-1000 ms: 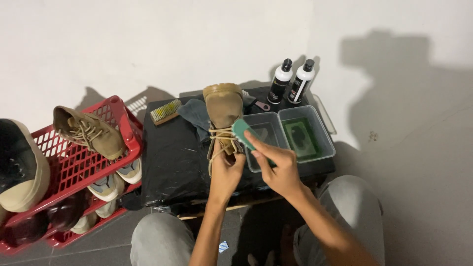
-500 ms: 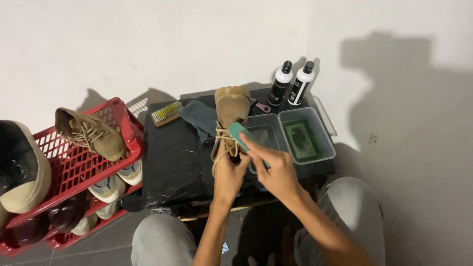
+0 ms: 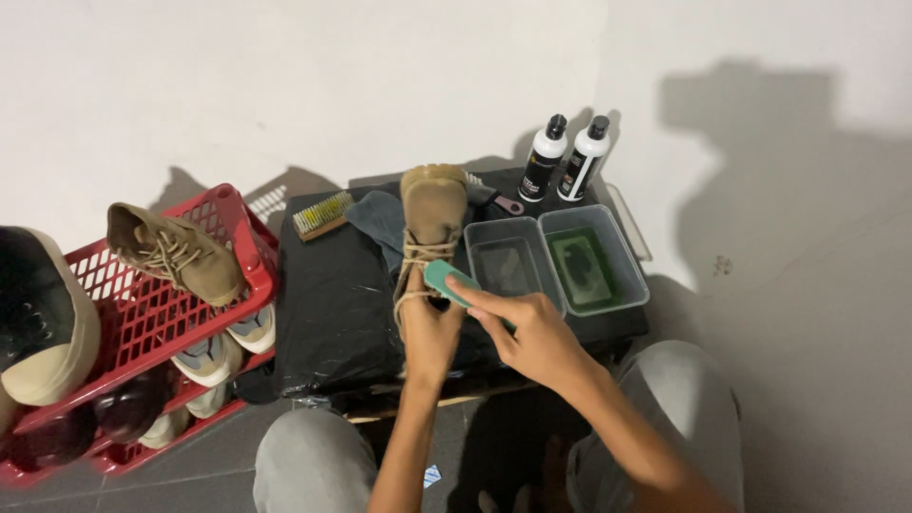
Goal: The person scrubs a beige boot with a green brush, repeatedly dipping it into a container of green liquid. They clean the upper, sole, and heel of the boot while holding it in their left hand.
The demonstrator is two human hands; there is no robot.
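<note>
A tan suede lace-up boot (image 3: 432, 204) lies on a black plastic-covered table (image 3: 332, 304), toe pointing away from me. My left hand (image 3: 429, 328) grips the boot at its ankle end. My right hand (image 3: 532, 332) holds a teal block-shaped brush (image 3: 448, 281) against the boot's right side near the laces.
Two clear plastic tubs (image 3: 508, 261) (image 3: 591, 258) sit right of the boot, one holding green liquid. Two black-and-white bottles (image 3: 565, 160) stand behind them. A wooden brush (image 3: 321, 215) and a dark cloth (image 3: 380, 218) lie at the back. A red shoe rack (image 3: 142, 313) with several shoes stands at left.
My right hand has slid the teal brush along the boot's side, from nearer the tubs toward the laces. My left hand keeps its hold on the boot.
</note>
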